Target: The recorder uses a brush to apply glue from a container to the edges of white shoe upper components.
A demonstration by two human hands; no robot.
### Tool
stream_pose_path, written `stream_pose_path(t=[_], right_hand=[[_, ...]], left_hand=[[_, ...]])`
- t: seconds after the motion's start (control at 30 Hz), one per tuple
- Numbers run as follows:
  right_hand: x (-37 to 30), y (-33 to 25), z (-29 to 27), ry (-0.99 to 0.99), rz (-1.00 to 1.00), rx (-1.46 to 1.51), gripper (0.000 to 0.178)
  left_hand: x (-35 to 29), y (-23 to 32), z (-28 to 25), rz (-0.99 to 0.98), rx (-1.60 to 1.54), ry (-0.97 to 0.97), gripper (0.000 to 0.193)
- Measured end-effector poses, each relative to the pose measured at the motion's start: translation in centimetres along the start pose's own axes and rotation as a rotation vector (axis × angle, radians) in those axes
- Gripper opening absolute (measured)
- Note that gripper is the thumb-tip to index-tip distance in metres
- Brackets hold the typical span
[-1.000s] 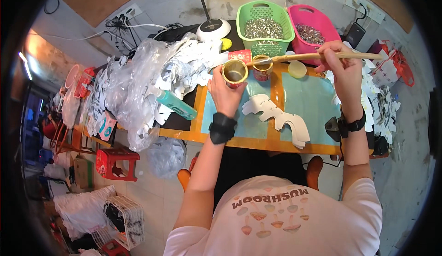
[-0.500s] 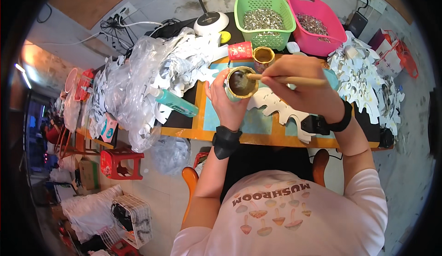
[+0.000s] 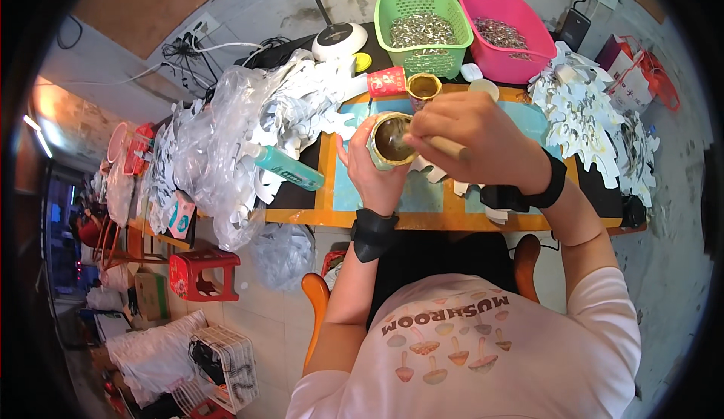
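Over the table's front part, my left hand is wrapped round a jar with a crusty yellowish rim and murky brownish liquid inside. My right hand grips a pale wooden stick just above the jar. Its near end sticks out below my fingers; its far end is hidden behind my hand at the jar's mouth. Behind the jar stands a second, smaller yellow-rimmed cup. White scalloped cut-out pieces lie on the table under my right hand, mostly covered by it.
A green basket and a pink basket of small shiny metal pieces stand at the back. White cut-outs and plastic bags heap up on the left, more cut-outs on the right. A turquoise bottle lies left of my hand.
My right hand has moved left and slightly down toward the jar, and the stick now tilts differently, pointing more toward me. The left hand keeps hold of the jar. The whole view has shifted slightly.
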State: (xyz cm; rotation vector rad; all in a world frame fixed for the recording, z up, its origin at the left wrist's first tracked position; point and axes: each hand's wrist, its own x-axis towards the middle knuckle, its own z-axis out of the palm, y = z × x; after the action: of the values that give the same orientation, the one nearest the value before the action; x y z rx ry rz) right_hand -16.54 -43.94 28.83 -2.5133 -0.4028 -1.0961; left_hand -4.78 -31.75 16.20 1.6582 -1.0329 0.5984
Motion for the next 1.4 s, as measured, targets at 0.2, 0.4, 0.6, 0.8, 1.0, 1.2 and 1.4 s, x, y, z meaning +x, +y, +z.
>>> stream_pose_path(t=[0.2, 0.4, 0.6, 0.8, 1.0, 1.2, 1.4], right_hand=[[-0.3, 0.6, 0.6, 0.002, -0.038, -0.05, 0.023], [0.1, 0.1, 0.0, 0.046, -0.002, 0.0, 0.021], [0.1, -0.2, -0.4, 0.002, 0.061, 0.124, 0.018], [-0.2, -0.8, 0.2, -0.025, 0.091, 0.153, 0.015], [-0.6, -0.7, 0.9, -0.053, 0.0, 0.064, 0.014], [-0.6, -1.1, 1.5, -0.03, 0.044, -0.096, 0.014], [-0.2, -0.2, 1.7, 0.06, -0.049, -0.078, 0.013]], left_hand=[[-0.4, -0.1, 0.0, -0.007, -0.024, -0.019, 0.072], [-0.8, -0.3, 0.2, 0.032, 0.017, -0.044, 0.073], [-0.8, -0.3, 0.1, 0.004, -0.009, -0.042, 0.067], [-0.5, -0.3, 0.2, -0.008, 0.015, -0.032, 0.067], [-0.5, -0.6, 0.2, 0.016, 0.054, -0.025, 0.067], [-0.3, -0.6, 0.0, 0.019, 0.025, -0.014, 0.067], [-0.2, -0.5, -0.2, 0.019, 0.009, -0.039, 0.062]])
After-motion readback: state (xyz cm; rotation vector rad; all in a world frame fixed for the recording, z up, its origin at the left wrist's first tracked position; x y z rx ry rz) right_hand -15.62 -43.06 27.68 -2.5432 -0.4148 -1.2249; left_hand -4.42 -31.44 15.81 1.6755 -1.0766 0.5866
